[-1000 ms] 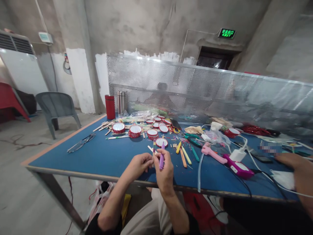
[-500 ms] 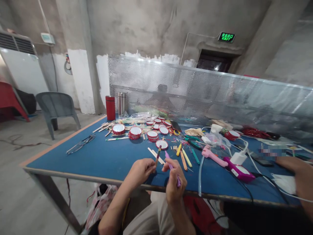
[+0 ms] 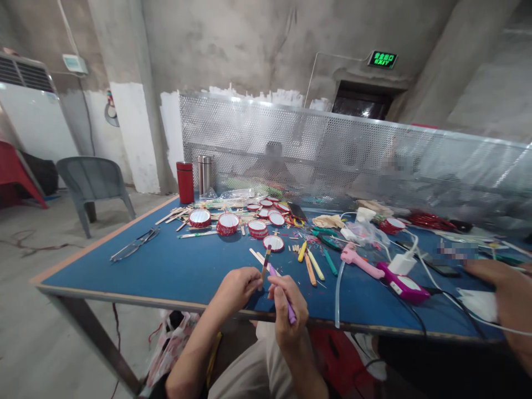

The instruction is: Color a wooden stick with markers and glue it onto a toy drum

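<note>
My left hand pinches a thin wooden craft stick with coloured bands, held upright over the near edge of the blue table. My right hand is closed round a purple marker, its tip touching the stick near my left fingers. Just beyond my hands lie bare wooden sticks, orange, yellow and green markers, and several small red-and-white drums.
A pink glue gun, a magenta device and white cables lie at the right, where another person's hand rests. Glasses lie at the left. A red flask and steel flask stand before a perforated metal screen.
My right hand turned the purple marker from upright to slanting, tip against the stick. My left hand tilted the stick slightly. Both hands moved slightly toward me.
</note>
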The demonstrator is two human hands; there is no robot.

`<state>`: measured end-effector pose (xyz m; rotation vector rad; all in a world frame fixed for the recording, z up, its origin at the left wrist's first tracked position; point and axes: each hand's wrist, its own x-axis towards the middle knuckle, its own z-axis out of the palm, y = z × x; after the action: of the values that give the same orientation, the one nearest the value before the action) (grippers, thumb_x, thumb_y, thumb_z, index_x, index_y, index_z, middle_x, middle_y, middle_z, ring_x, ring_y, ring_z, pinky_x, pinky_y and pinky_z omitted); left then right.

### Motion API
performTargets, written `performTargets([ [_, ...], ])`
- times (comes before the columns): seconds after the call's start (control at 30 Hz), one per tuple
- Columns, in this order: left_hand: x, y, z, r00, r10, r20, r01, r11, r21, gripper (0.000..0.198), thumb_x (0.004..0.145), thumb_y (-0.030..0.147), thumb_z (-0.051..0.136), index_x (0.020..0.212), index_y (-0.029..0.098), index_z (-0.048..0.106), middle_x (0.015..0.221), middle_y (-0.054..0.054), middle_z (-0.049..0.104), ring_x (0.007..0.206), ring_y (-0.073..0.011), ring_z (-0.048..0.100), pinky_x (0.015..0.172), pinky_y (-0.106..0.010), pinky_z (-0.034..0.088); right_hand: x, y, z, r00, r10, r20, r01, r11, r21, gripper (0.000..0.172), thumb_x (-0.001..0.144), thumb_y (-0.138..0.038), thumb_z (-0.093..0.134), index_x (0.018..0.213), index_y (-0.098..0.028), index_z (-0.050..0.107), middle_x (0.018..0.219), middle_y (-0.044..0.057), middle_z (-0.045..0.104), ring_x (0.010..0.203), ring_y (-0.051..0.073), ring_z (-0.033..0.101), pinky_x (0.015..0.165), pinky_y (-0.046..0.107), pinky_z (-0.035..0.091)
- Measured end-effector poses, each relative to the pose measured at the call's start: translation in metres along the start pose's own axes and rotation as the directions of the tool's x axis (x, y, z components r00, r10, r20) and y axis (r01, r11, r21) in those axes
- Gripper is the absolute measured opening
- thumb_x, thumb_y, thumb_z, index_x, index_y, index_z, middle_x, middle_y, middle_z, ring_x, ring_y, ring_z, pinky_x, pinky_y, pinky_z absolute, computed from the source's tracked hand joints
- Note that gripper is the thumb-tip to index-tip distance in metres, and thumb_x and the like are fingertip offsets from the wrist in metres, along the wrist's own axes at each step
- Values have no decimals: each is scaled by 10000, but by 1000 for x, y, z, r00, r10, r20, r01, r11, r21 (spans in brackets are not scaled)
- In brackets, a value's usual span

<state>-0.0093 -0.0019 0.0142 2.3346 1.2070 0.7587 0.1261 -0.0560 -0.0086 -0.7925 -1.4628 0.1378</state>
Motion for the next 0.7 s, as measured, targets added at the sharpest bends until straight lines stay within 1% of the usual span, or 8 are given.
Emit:
performTargets([
  [0.2,0,-1,2,1000,-1,-17,1,1000,5,243,861,258,429,648,182,517,664,10,592,637,-121,512,587,-199,315,-1,0,1,999,-40,26,41,999,-21,228,888,-124,425,999,-191,612,826,39,617,778,163,598,690,297,465],
  [0.4,-1,-1,1,1000,11,-22,-11,1000,-13,240,857,254,427,640,183,500,648,15,569,631,-119,508,584,-196,312,-1,1,1,998,-39,50,41,999,-31,221,886,-128,430,1002,-188,609,826,41,616,772,164,600,688,300,467],
  [0.53,-1,-1,1,1000,3,-23,-4,1000,-10,240,856,258,428,642,184,510,641,16,567,623,-118,501,581,-195,313,-2,1,2,1000,-23,-14,22,999,-44,209,893,-134,424,975,-180,610,807,40,611,762,159,596,688,296,467],
  [0.7,0,-2,3,1000,-1,-19,1,1000,3,253,860,268,421,648,185,530,646,14,576,626,-119,503,585,-196,322,-4,1,4,999,-26,-37,24,998,-54,200,899,-139,423,965,-174,608,792,38,609,749,156,595,683,295,473],
])
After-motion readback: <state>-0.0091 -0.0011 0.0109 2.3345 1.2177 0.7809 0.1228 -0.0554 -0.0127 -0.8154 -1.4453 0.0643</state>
